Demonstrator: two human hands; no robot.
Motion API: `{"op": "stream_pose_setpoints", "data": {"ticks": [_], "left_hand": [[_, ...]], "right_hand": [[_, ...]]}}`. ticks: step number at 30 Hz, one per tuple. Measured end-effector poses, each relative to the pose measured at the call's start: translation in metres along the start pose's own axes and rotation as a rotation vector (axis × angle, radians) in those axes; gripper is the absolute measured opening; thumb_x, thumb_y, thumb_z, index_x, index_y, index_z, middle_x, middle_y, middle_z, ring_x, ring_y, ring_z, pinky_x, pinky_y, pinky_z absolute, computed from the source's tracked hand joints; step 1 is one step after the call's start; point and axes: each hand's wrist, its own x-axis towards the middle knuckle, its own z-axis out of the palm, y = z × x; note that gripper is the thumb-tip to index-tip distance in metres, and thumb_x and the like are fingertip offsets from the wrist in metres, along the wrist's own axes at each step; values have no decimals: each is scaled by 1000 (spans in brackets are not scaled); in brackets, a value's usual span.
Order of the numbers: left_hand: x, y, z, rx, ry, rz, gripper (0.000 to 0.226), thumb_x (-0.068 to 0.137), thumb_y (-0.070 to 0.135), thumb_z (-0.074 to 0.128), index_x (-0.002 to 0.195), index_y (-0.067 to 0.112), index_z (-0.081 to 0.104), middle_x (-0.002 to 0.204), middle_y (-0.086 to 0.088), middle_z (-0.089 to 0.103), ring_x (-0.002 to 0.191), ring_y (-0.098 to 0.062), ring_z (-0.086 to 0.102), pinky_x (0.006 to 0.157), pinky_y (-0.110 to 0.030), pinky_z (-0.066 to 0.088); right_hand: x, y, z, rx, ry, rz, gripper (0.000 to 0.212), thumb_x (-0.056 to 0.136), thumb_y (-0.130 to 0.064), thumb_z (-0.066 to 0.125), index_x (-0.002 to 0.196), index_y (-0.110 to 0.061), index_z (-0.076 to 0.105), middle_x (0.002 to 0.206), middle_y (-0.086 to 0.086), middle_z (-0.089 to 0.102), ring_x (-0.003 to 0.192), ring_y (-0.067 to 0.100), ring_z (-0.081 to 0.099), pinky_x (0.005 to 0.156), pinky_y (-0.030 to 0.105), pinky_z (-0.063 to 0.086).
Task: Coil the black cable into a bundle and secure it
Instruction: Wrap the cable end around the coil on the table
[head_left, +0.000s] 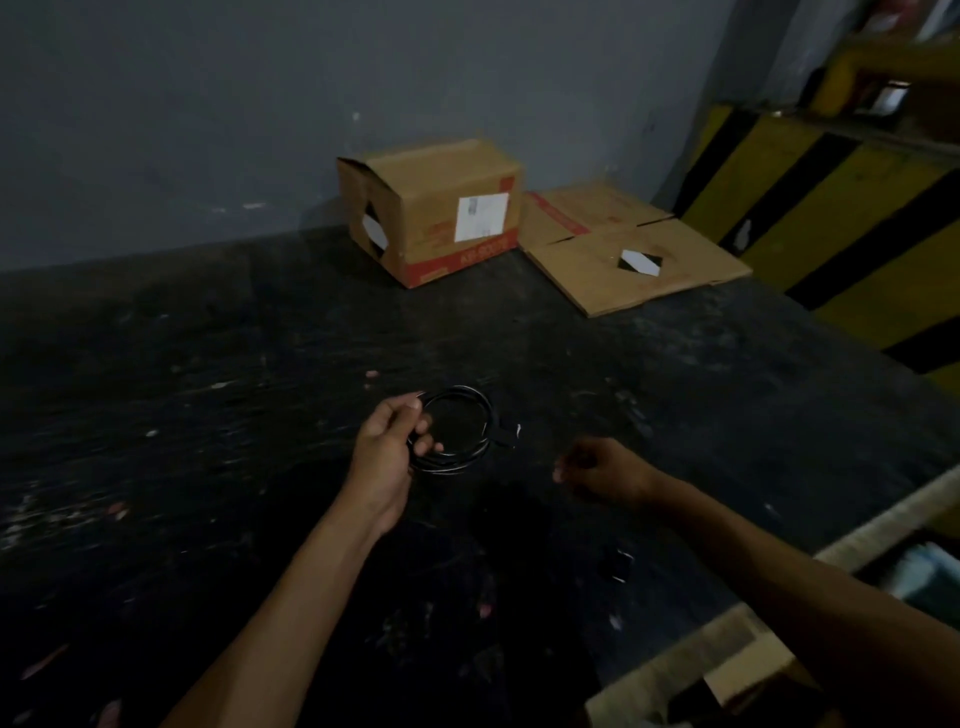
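Note:
The black cable (470, 400) is wound into a round coil of several loops above the dark table (208, 415). My left hand (389, 441) grips the coil's left side, fingers wrapped around the loops. A small tie or cable end (511, 434) sticks out at the coil's right side; the dim light hides its detail. My right hand (597, 467) is to the right of the coil and apart from it, fingers curled, nothing visible in it.
A cardboard box (441, 208) stands at the table's far side against the grey wall. Flattened cardboard (623, 244) lies to its right. A yellow and black striped barrier (831, 208) is at far right. A small dark object (621, 564) lies near my right forearm.

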Motion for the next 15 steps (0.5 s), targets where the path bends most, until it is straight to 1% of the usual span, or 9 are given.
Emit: {"op": "stream_pose_setpoints", "data": {"ticks": [2, 4, 6, 8, 9, 10, 12, 13, 15], "left_hand": [[-1, -8, 2, 63, 3, -8, 12, 99, 12, 47, 96, 14, 58, 63, 4, 46, 47, -6, 38, 64, -30, 45], [-2, -14, 6, 92, -1, -26, 12, 99, 12, 47, 97, 14, 58, 63, 3, 46, 48, -7, 38, 65, -31, 44], [-4, -19, 7, 113, -4, -50, 12, 99, 11, 46, 97, 14, 58, 65, 2, 45, 49, -8, 38, 65, -31, 44], [-6, -24, 7, 141, -21, -73, 12, 99, 10, 45, 98, 13, 57, 66, 1, 45, 50, -9, 38, 65, -31, 43], [-7, -26, 6, 154, -32, -83, 12, 99, 9, 45, 99, 13, 57, 66, 1, 45, 50, -9, 38, 65, -32, 43], [-8, -28, 4, 166, -40, -92, 12, 100, 10, 45, 100, 13, 57, 66, 1, 46, 50, -9, 38, 65, -32, 43], [-9, -30, 1, 184, -47, -111, 12, 99, 10, 46, 100, 13, 57, 65, 2, 47, 50, -8, 39, 64, -31, 43], [-9, -31, -1, 194, -48, -122, 11, 99, 10, 47, 100, 13, 57, 64, 2, 47, 50, -8, 39, 64, -31, 43], [-8, -32, -5, 235, -44, -145, 10, 99, 10, 48, 99, 13, 57, 64, 1, 47, 51, -9, 40, 63, -31, 44]], "right_hand": [[-2, 31, 1, -256, -18, 50, 13, 86, -20, 69, 97, -12, 67, 87, 5, 66, 67, 8, 62, 63, 24, 47], [-7, 57, 7, -445, -77, 122, 30, 84, -30, 70, 107, -11, 66, 93, 3, 62, 82, 13, 60, 68, 23, 43], [-16, 75, 15, -525, -145, 178, 44, 81, -35, 71, 116, -11, 61, 99, 5, 64, 92, 16, 63, 70, 25, 46], [-22, 85, 21, -535, -138, 175, 54, 79, -33, 72, 126, -13, 53, 115, 7, 65, 105, 21, 64, 79, 29, 51], [-23, 87, 22, -528, -122, 170, 52, 80, -30, 71, 125, -12, 53, 114, 7, 65, 104, 21, 64, 78, 27, 52], [-23, 86, 22, -526, -114, 170, 44, 81, -28, 70, 118, -10, 57, 103, 5, 67, 96, 19, 65, 68, 21, 53], [-19, 80, 22, -531, -143, 174, 21, 83, -24, 67, 95, -6, 65, 73, -3, 61, 74, 14, 62, 44, 10, 41], [-17, 76, 21, -523, -156, 173, 15, 83, -22, 67, 89, -8, 65, 69, -6, 57, 71, 14, 61, 42, 12, 39], [-11, 66, 20, -458, -136, 115, 11, 81, -14, 70, 88, -17, 61, 79, -5, 57, 80, 18, 63, 51, 17, 41]]}}
